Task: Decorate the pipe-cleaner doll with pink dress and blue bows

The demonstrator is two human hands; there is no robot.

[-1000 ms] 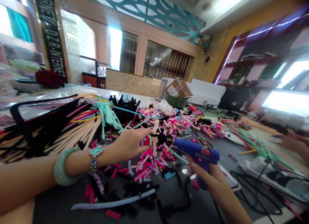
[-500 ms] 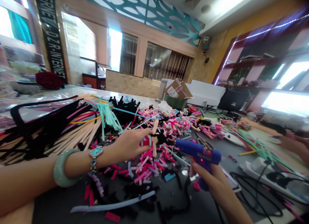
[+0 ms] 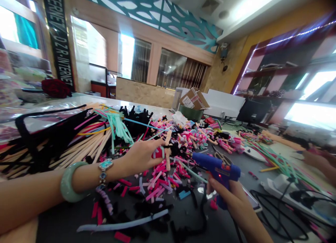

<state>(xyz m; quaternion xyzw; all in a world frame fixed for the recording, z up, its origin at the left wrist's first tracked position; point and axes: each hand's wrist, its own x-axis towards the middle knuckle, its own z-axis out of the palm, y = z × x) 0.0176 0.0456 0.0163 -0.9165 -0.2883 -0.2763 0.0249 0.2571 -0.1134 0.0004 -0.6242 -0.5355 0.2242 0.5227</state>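
Observation:
My left hand (image 3: 144, 155) is closed, pinching a small pipe-cleaner doll (image 3: 168, 159) with beige limbs, a red and mint body and a fuzzy black part at its right. A pale green bangle (image 3: 68, 183) and a watch are on that arm. My right hand (image 3: 232, 195) is wrapped round the grip of a blue hot glue gun (image 3: 216, 165) with a lit red light. Its nozzle points left at the doll's black part, with a small gap between them. Beneath both hands lie many pink, red and lilac pipe-cleaner scraps (image 3: 157, 187).
Bundled beige pipe cleaners (image 3: 86, 147) and mint ones (image 3: 118, 126) lie left. Finished-looking small dolls (image 3: 194, 136) are heaped behind my hands. At right are a power strip (image 3: 294, 194), looped black cables (image 3: 273, 215) and another person's hand (image 3: 315, 161).
The glue gun's nozzle has drawn slightly right, away from the doll's black part. My left hand keeps its hold on the doll, nearly still. The whole view has shifted a little.

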